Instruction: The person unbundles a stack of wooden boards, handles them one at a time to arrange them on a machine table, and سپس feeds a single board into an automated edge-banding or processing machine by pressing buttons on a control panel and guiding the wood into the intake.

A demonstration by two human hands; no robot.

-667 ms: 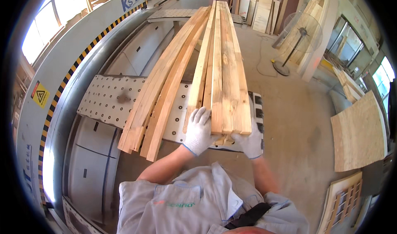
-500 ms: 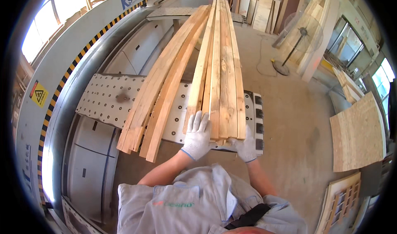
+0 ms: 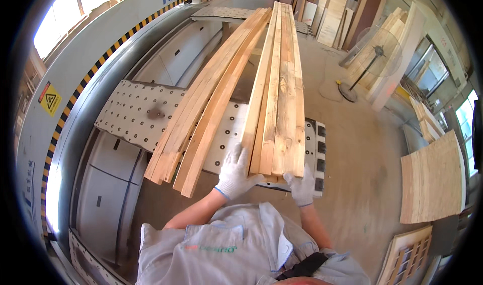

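Workshop floor (image 3: 347,154), bare and brownish, lies right of a perforated pale worktop (image 3: 136,109). Left of the worktop runs a machine frame (image 3: 85,46) edged in yellow-and-black striping, with a yellow warning sign (image 3: 49,101). Two groups of timber lie lengthwise across the worktop, apart at their near ends.

Right stack (image 3: 287,109): long, narrow, pale yellow boards laid side by side, surfaces showing grain, knots and some darker patches; near ends slightly uneven. Left stack (image 3: 201,104): similar boards, more orange in tone, near ends staggered, a narrow dark gap between two of them.

Left hand (image 3: 235,175), white-gloved: fingers extended against the right stack's left edge, thumb apart from them at its near end. Right hand (image 3: 302,187), also gloved: fingers along the opposite edge, thumb apart at the end corner. Neither hand is clamped on a board.

Beyond, right: a standing fan (image 3: 378,51); nearer, a leaning wood panel (image 3: 430,179).
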